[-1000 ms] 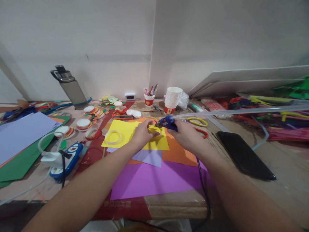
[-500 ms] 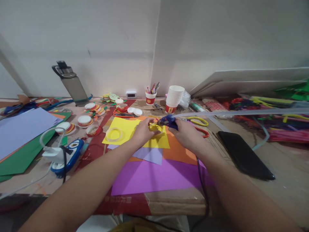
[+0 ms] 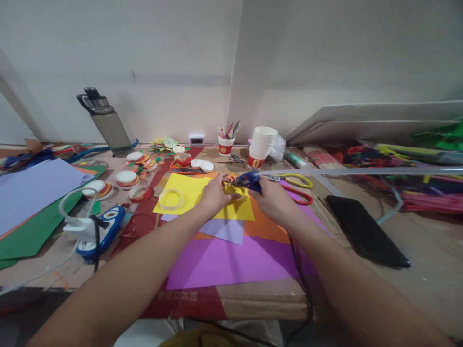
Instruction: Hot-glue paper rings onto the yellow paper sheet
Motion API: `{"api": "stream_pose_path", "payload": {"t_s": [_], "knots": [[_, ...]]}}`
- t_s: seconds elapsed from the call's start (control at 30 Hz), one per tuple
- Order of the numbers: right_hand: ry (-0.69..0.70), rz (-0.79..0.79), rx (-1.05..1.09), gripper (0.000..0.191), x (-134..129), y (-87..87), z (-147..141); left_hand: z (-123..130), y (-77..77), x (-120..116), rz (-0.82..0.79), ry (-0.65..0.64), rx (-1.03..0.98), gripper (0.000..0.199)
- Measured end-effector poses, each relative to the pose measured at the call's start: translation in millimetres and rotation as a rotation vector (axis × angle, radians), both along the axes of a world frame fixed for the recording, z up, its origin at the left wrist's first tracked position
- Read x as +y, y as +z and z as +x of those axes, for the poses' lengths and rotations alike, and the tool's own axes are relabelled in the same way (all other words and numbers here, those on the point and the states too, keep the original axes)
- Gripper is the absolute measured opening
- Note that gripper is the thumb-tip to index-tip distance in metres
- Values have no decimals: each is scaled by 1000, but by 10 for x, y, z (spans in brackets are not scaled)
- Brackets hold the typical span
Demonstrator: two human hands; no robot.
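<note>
My right hand [image 3: 272,195] is wrapped round a blue hot glue gun [image 3: 249,180], and a long clear glue stick [image 3: 347,171] runs out of its back to the right. The gun's nozzle points left, at my left hand [image 3: 216,193]. Between the thumb and fingers of that hand is a small paper ring [image 3: 238,192], partly covered by the fingers and the gun. Below both hands lies a yellow paper sheet [image 3: 193,193]. A whitish ring [image 3: 171,199] rests on its left part. Scissors [image 3: 297,193] with yellow and red handles lie just beyond my right hand.
Purple paper [image 3: 231,265] and orange paper [image 3: 269,219] lie under the yellow sheet. At the back stand stacked paper cups [image 3: 263,144] and a pen cup [image 3: 226,145]. A bottle [image 3: 110,127] and a blue power strip [image 3: 103,236] are left; a black phone [image 3: 365,230] is right.
My right hand and the glue gun have shifted slightly left, and the nozzle has moved along the paper ring. More of the scissors shows. My left hand stays nearly in place.
</note>
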State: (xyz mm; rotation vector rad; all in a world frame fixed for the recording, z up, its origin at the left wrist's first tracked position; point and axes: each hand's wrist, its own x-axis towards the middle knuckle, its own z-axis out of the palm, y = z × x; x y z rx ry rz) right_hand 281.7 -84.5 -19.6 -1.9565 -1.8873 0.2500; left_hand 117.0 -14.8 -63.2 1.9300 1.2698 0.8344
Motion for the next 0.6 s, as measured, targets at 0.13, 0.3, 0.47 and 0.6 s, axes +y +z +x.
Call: {"api": "stream_pose_path", "payload": {"t_s": [0.13, 0.3, 0.47, 0.6], "knots": [[12, 14, 7, 24, 11, -24, -6, 2, 5, 2, 4, -1, -12, 82], [-2, -4, -58, 24, -10, -5, -1, -5, 0, 5, 5, -2, -10, 86], [-16, -14, -141, 24, -51, 48, -8, -12, 30, -10, -11, -7, 16, 87], [-17, -19, -144, 25, -54, 54, -20, -11, 29, -10, -10, -7, 20, 86]]}}
